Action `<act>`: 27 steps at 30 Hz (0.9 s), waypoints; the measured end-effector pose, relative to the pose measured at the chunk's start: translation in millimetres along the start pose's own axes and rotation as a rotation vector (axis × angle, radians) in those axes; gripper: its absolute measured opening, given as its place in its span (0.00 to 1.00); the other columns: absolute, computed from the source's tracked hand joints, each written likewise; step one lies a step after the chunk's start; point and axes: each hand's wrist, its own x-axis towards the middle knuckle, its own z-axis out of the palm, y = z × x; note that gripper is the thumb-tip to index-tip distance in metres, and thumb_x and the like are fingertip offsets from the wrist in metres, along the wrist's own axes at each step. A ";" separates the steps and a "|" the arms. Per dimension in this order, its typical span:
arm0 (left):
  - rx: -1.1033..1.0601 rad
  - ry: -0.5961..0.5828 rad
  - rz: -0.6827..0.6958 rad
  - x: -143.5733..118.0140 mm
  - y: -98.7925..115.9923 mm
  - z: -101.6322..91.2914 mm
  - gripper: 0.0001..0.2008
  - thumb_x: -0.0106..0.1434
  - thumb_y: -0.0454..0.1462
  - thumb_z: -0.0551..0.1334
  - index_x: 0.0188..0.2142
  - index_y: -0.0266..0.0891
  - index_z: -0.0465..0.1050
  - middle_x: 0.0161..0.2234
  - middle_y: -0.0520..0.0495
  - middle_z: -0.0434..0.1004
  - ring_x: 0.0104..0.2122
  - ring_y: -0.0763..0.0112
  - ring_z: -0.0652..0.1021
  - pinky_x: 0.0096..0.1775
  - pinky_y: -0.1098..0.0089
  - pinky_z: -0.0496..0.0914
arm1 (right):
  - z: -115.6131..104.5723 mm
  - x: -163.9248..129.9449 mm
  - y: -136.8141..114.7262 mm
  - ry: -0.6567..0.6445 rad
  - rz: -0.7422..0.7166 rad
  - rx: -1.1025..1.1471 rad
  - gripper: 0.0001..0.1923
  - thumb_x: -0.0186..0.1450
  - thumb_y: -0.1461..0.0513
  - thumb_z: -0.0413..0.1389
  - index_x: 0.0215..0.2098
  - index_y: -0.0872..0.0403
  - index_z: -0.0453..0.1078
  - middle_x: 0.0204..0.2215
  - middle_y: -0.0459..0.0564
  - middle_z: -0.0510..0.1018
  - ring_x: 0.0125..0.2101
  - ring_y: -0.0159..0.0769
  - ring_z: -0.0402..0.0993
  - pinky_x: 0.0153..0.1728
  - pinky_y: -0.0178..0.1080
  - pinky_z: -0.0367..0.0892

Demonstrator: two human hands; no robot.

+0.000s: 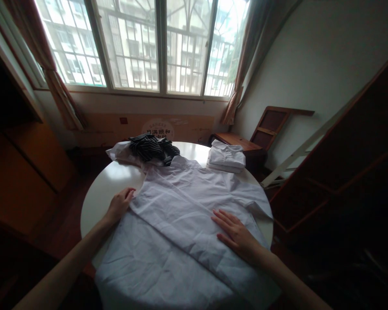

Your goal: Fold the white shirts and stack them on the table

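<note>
White shirt (181,224) lies spread over most of a round white table (97,198), its near hem hanging past the table's near edge and its collar pointing far, toward the window (142,43). One side panel is folded inward along a diagonal crease that runs from the left hand to the near right. The left hand (120,205) rests at the shirt's left edge where that fold begins, fingers loosely curled on the cloth edge; whether they pinch it cannot be told. The right hand (234,232) lies flat on the shirt's right part, fingers straight and slightly spread, holding nothing.

Bare tabletop shows only at the left and far left. At the far edge sits a crumpled black striped garment (151,148) on other white cloth, touching the collar. A folded white shirt (226,157) sits at the far right rim, just beside the spread shirt's shoulder. Dark wooden shelving (342,172) stands close on the right.
</note>
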 end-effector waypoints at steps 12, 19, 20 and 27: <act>-0.219 0.024 -0.072 -24.0 -2.4 -18.2 0.16 0.49 0.49 0.55 0.26 0.38 0.68 0.24 0.50 0.72 0.26 0.68 0.72 0.28 0.72 0.64 | 2.6 0.1 0.0 0.025 0.002 -0.012 0.26 0.64 0.51 0.44 0.59 0.47 0.55 0.60 0.47 0.56 0.60 0.41 0.47 0.58 0.48 0.48; -0.362 -0.067 -0.082 -28.6 -7.7 -17.3 0.13 0.52 0.43 0.52 0.32 0.37 0.67 0.26 0.51 0.70 0.27 0.70 0.71 0.27 0.73 0.64 | -13.2 11.9 -5.3 0.070 0.053 0.144 0.20 0.61 0.52 0.50 0.47 0.51 0.68 0.53 0.53 0.68 0.54 0.42 0.60 0.54 0.45 0.57; -0.380 -0.081 -0.080 -30.0 -7.5 -16.9 0.14 0.52 0.43 0.53 0.34 0.37 0.67 0.26 0.51 0.70 0.27 0.70 0.71 0.27 0.74 0.64 | -18.4 19.5 -6.7 0.083 0.068 0.191 0.17 0.61 0.53 0.50 0.44 0.52 0.70 0.49 0.53 0.71 0.50 0.41 0.65 0.51 0.43 0.60; -0.284 -0.022 -0.056 -33.1 -7.9 -12.8 0.16 0.52 0.46 0.56 0.35 0.38 0.67 0.22 0.55 0.64 0.20 0.74 0.67 0.22 0.75 0.61 | -26.0 140.6 -15.0 0.172 0.051 0.453 0.14 0.60 0.56 0.51 0.34 0.57 0.73 0.32 0.52 0.78 0.34 0.36 0.73 0.36 0.37 0.66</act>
